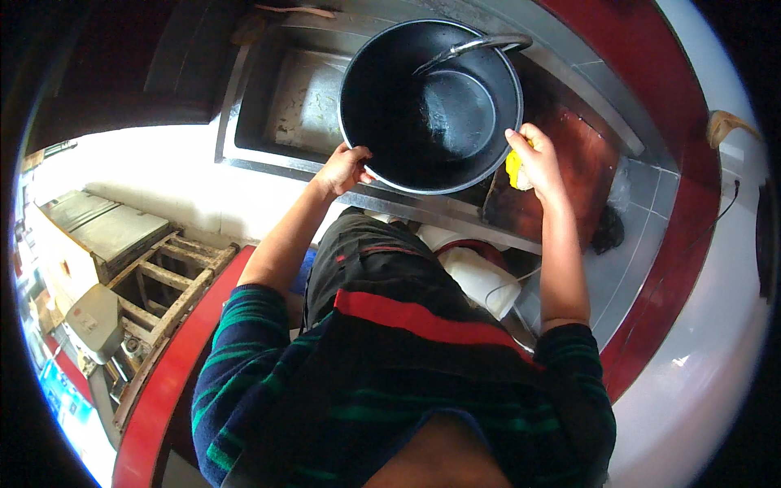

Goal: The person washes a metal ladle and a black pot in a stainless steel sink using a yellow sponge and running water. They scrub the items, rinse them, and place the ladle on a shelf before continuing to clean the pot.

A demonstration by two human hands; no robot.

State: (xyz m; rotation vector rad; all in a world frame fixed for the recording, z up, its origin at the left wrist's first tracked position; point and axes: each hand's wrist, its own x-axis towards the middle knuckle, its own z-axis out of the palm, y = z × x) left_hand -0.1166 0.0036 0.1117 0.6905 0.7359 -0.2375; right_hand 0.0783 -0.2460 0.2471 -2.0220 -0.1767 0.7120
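Note:
A large, deep black pot [390,110] with a pale rim sits at the sink, its mouth facing up towards me. Its inside looks wet and shiny at the bottom. My left hand [346,171] grips the near-left rim, thumb on the inner side. In my right hand [540,160] is a yellow-and-white sponge or cloth [517,169], pressed in the fingers beside the right rim; whether that hand also touches the rim I cannot tell. A metal faucet spout [470,46] reaches over the far rim into the pot.
Left of the pot, the stainless steel sink basin [305,104] holds small scraps. A dark reddish board [567,177] lies to the right, with a clear plastic bag [620,186] past it. Beneath the sink edge stands a white bucket [482,277]. A rusty metal frame [165,280] is at left.

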